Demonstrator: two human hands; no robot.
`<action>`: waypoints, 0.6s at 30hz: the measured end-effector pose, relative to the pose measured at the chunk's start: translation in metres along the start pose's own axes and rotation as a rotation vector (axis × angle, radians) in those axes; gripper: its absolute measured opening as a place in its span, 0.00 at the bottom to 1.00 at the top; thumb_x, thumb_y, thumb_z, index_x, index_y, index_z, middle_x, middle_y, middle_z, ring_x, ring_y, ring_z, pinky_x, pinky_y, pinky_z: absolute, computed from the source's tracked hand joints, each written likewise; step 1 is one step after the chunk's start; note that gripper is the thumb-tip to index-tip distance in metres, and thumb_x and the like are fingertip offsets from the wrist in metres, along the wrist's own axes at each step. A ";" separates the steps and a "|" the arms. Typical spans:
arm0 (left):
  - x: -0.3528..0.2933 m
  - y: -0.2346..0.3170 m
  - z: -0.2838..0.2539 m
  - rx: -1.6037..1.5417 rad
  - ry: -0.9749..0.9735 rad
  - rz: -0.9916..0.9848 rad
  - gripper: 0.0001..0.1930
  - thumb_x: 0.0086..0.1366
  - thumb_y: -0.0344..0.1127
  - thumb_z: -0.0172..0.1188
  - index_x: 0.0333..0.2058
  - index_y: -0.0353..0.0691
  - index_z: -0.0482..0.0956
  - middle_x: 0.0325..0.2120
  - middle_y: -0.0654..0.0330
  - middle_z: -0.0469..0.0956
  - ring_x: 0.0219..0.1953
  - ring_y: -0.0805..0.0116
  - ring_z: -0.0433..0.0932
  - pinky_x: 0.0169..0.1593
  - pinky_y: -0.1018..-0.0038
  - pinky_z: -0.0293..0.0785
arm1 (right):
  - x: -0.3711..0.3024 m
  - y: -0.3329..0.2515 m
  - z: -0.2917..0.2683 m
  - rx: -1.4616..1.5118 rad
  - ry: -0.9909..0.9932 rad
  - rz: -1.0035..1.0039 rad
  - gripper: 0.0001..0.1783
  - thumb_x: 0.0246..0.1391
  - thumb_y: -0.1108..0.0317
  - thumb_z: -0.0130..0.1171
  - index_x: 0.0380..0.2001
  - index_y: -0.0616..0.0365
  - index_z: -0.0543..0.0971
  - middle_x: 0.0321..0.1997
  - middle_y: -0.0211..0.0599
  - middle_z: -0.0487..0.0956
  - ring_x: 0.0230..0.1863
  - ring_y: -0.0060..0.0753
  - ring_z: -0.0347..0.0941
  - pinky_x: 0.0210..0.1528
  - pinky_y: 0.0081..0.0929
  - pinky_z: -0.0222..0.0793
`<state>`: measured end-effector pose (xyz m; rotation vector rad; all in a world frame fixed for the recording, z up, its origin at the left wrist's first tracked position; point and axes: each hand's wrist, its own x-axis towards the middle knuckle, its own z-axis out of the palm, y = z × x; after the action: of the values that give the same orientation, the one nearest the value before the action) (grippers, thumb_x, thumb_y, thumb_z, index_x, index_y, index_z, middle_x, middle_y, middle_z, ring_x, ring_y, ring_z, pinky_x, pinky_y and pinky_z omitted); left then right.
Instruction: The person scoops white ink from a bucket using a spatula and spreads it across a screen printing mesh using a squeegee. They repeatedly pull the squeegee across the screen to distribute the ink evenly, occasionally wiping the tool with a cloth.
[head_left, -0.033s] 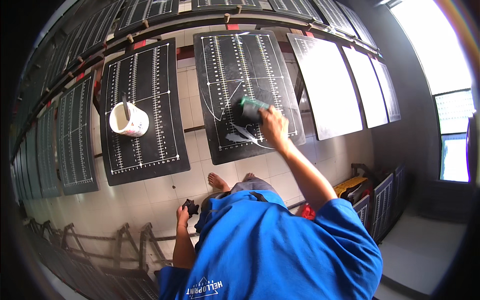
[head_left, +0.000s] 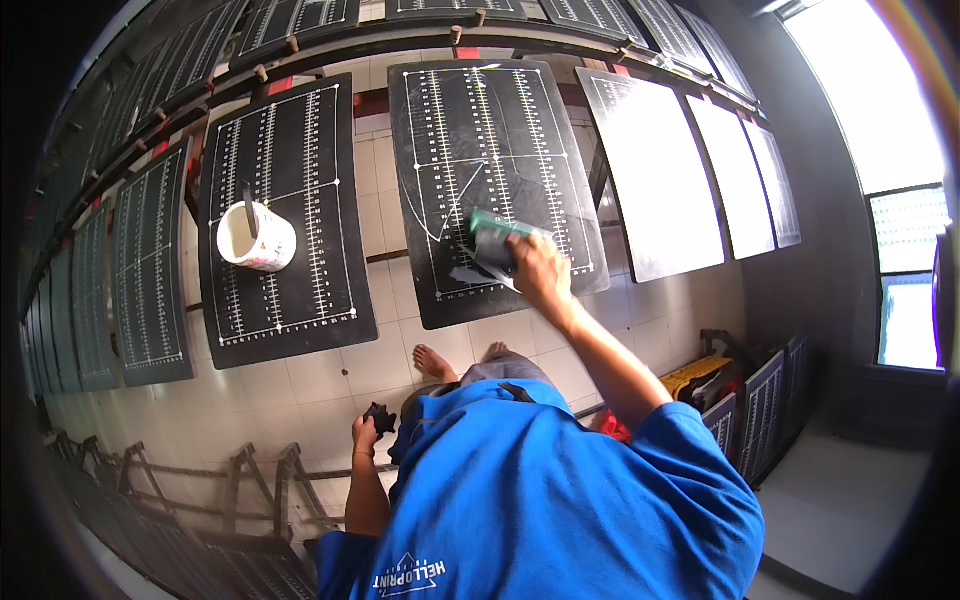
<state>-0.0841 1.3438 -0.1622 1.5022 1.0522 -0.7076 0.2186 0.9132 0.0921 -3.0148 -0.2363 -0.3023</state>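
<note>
Pressing a flat green-and-grey pad (head_left: pixel 495 250) against a dark screen panel (head_left: pixel 480 130), the person's right hand (head_left: pixel 535 272) reaches out from a blue short sleeve, its fingers clamped over the pad's upper edge. The pad lies low on the panel's right half, near its lower right corner, touching the matte black surface. That panel is a rounded-corner rectangle ruled with fine white scale lines and a thin curved white stroke; a pale smear shows just below the pad.

On the neighbouring black panel (head_left: pixel 300 300) to the left, ruled the same way, stands a white ceramic mug (head_left: pixel 257 237) with a dark stick in it, near the panel's left edge at mid height.

The left hand (head_left: pixel 366 433) hangs low beside the person's body, its fingers closed around a small crumpled black object (head_left: pixel 381 415); what it is cannot be told.

Further right lean plain glossy white panels (head_left: pixel 655 170). Under the panels lies a floor (head_left: pixel 330 385) of pale square tiles, where two bare feet (head_left: pixel 435 362) show. A dark slatted rack (head_left: pixel 250 480) runs along the lower left.
</note>
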 end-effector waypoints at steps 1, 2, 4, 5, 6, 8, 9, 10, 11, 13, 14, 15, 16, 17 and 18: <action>-0.007 -0.022 0.011 -0.022 0.003 -0.070 0.15 0.69 0.38 0.49 0.50 0.38 0.74 0.41 0.51 0.79 0.39 0.57 0.81 0.36 0.59 0.82 | -0.034 -0.021 -0.025 0.118 -0.189 -0.065 0.24 0.46 0.74 0.59 0.50 0.51 0.79 0.40 0.35 0.74 0.47 0.43 0.73 0.45 0.38 0.75; -0.010 -0.035 0.014 -0.049 0.003 -0.074 0.15 0.68 0.37 0.49 0.50 0.38 0.74 0.41 0.51 0.78 0.39 0.56 0.81 0.36 0.58 0.82 | -0.044 -0.022 -0.038 0.153 -0.237 -0.069 0.25 0.47 0.75 0.58 0.52 0.53 0.79 0.43 0.33 0.75 0.50 0.41 0.72 0.48 0.37 0.74; -0.013 -0.056 0.023 -0.065 0.000 -0.037 0.16 0.66 0.35 0.49 0.50 0.37 0.75 0.40 0.51 0.78 0.39 0.55 0.81 0.35 0.58 0.83 | -0.047 -0.006 -0.045 0.199 -0.203 -0.113 0.24 0.49 0.74 0.56 0.53 0.54 0.78 0.45 0.33 0.75 0.49 0.40 0.73 0.50 0.35 0.73; -0.012 -0.058 0.031 -0.071 0.019 -0.009 0.15 0.66 0.36 0.50 0.49 0.36 0.75 0.39 0.51 0.79 0.38 0.55 0.81 0.34 0.57 0.83 | -0.044 0.007 -0.047 0.181 -0.189 -0.139 0.24 0.50 0.72 0.55 0.54 0.53 0.78 0.45 0.34 0.75 0.49 0.38 0.73 0.50 0.34 0.72; -0.014 -0.060 0.041 -0.083 0.045 0.019 0.15 0.67 0.36 0.51 0.47 0.36 0.76 0.39 0.52 0.79 0.38 0.55 0.81 0.34 0.57 0.83 | -0.034 0.025 -0.039 0.179 -0.158 -0.154 0.24 0.50 0.73 0.56 0.53 0.53 0.78 0.45 0.34 0.75 0.48 0.39 0.73 0.50 0.35 0.73; -0.026 -0.045 0.070 -0.177 0.107 -0.024 0.13 0.67 0.37 0.53 0.44 0.36 0.76 0.37 0.53 0.79 0.37 0.58 0.80 0.32 0.59 0.82 | 0.001 0.061 -0.025 0.116 -0.093 -0.177 0.25 0.48 0.76 0.57 0.52 0.52 0.79 0.43 0.34 0.76 0.46 0.39 0.74 0.49 0.35 0.73; -0.033 -0.036 0.081 -0.213 0.119 -0.015 0.12 0.67 0.37 0.53 0.43 0.37 0.76 0.36 0.54 0.79 0.35 0.60 0.80 0.31 0.61 0.82 | 0.026 0.078 -0.020 0.110 -0.056 -0.196 0.26 0.47 0.76 0.57 0.52 0.51 0.80 0.43 0.35 0.76 0.46 0.39 0.74 0.48 0.35 0.73; -0.039 -0.027 0.093 -0.261 0.145 0.009 0.11 0.67 0.37 0.53 0.42 0.37 0.75 0.36 0.55 0.78 0.35 0.60 0.79 0.31 0.62 0.81 | 0.054 0.096 -0.009 0.096 -0.034 -0.194 0.26 0.47 0.77 0.56 0.52 0.51 0.80 0.43 0.35 0.76 0.45 0.40 0.74 0.48 0.34 0.73; -0.046 -0.020 0.106 -0.312 0.173 0.035 0.11 0.67 0.37 0.53 0.42 0.37 0.75 0.35 0.55 0.78 0.34 0.61 0.79 0.30 0.62 0.81 | 0.084 0.109 0.003 0.083 -0.011 -0.195 0.26 0.47 0.77 0.56 0.52 0.51 0.80 0.43 0.35 0.77 0.45 0.41 0.74 0.48 0.34 0.73; -0.058 -0.011 0.132 -0.379 0.205 0.075 0.11 0.68 0.37 0.52 0.42 0.37 0.74 0.34 0.56 0.77 0.33 0.62 0.78 0.30 0.63 0.80 | 0.142 0.121 0.006 0.093 0.019 -0.216 0.24 0.48 0.77 0.55 0.51 0.51 0.80 0.43 0.35 0.77 0.46 0.40 0.74 0.47 0.33 0.72; -0.064 -0.003 0.146 -0.383 0.221 0.093 0.11 0.68 0.37 0.53 0.42 0.36 0.74 0.34 0.56 0.77 0.33 0.63 0.78 0.30 0.64 0.80 | 0.166 0.129 0.012 0.121 0.058 -0.234 0.22 0.49 0.76 0.54 0.49 0.51 0.81 0.44 0.35 0.78 0.46 0.40 0.74 0.47 0.33 0.72; -0.070 -0.002 0.159 -0.392 0.239 0.104 0.11 0.68 0.37 0.53 0.42 0.36 0.75 0.34 0.56 0.77 0.33 0.63 0.78 0.30 0.64 0.80 | 0.184 0.132 0.014 0.149 0.091 -0.256 0.20 0.50 0.75 0.54 0.48 0.52 0.81 0.44 0.34 0.78 0.46 0.40 0.74 0.48 0.33 0.72; -0.078 -0.001 0.170 -0.362 0.230 0.157 0.11 0.68 0.37 0.53 0.41 0.35 0.75 0.34 0.55 0.77 0.33 0.63 0.78 0.31 0.64 0.80 | 0.194 0.132 0.018 0.162 0.105 -0.276 0.17 0.51 0.74 0.53 0.45 0.53 0.81 0.44 0.34 0.78 0.46 0.39 0.74 0.47 0.35 0.73; -0.087 -0.005 0.182 -0.364 0.262 0.148 0.11 0.68 0.37 0.53 0.41 0.35 0.75 0.34 0.55 0.77 0.34 0.63 0.78 0.32 0.65 0.80 | 0.193 0.127 0.023 0.174 0.056 -0.257 0.18 0.51 0.73 0.54 0.47 0.52 0.80 0.44 0.36 0.78 0.46 0.41 0.75 0.46 0.37 0.75; -0.096 -0.010 0.200 -0.373 0.291 0.134 0.11 0.68 0.37 0.53 0.41 0.35 0.75 0.34 0.55 0.77 0.34 0.63 0.78 0.32 0.65 0.80 | 0.180 0.117 0.024 0.101 -0.013 -0.309 0.19 0.51 0.73 0.54 0.49 0.51 0.79 0.44 0.36 0.77 0.46 0.42 0.74 0.45 0.37 0.76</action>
<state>-0.1113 1.1268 -0.1242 1.3548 1.2115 -0.1838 0.4163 0.8269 0.0951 -2.8747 -0.6992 -0.2850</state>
